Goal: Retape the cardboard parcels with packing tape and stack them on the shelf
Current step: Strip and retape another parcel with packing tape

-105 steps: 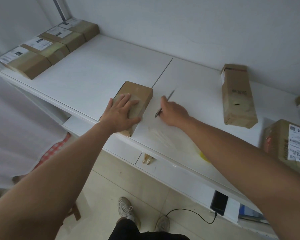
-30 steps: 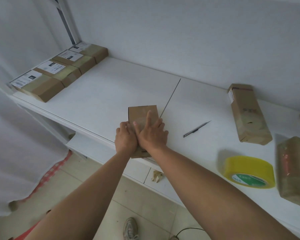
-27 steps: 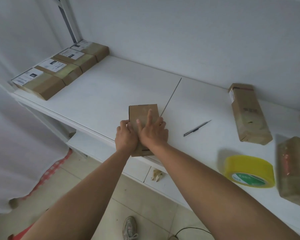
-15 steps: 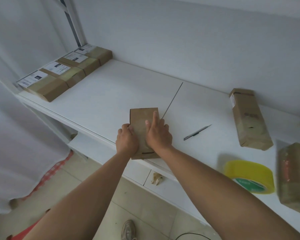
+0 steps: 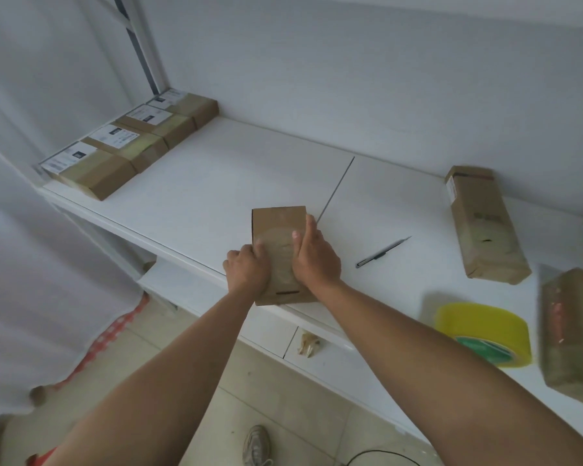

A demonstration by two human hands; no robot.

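**Both hands on a parcel at the front edge of a white shelf**

A white shelf (image 5: pixel 236 169) runs from the left of the frame to the lower right, backed by a plain pale wall, with a thin seam crossing it near the centre. Pale curtain fabric hangs at the far left; tiled floor and a shoe (image 5: pixel 256 445) show along the bottom.

The small parcel (image 5: pixel 278 230) lies at centre frame, its near end just past the shelf's front edge. The left hand (image 5: pixel 248 272) grips its left side with curled fingers; the right hand (image 5: pixel 315 257) lies along its right side, fingers extended and pressing flat.

At upper left, a row of four labelled parcels (image 5: pixel 132 146) sits packed side by side against the shelf's end. A long parcel (image 5: pixel 482 227) lies near the wall at right, a utility knife (image 5: pixel 381 253) between it and the hands. A yellow tape roll (image 5: pixel 483 334) and another parcel (image 5: pixel 572 331) sit at lower right. Bare shelf spans between the row and the hands.
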